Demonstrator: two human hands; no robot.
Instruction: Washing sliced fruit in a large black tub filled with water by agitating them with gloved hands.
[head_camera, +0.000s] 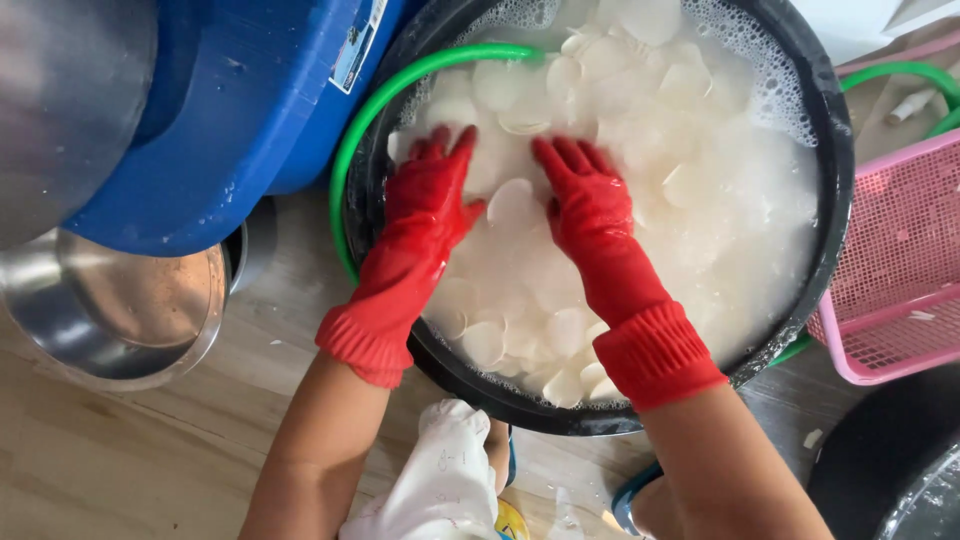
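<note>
Head view: gloved hands (500, 200) on seemingly slippery white slices (640, 110).

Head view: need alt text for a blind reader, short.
Two hands in red rubber gloves, left hand and right hand, press down on white round slices floating in foamy water inside a black tub. A green hose curves over the rim; a pink basket sits alongside.

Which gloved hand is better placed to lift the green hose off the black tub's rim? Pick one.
Left. The left hand in its red rubber glove rests in the white slices beside the green hose curving over the round black tub's rim. The right hand is nearer the middle, farther away.
</note>
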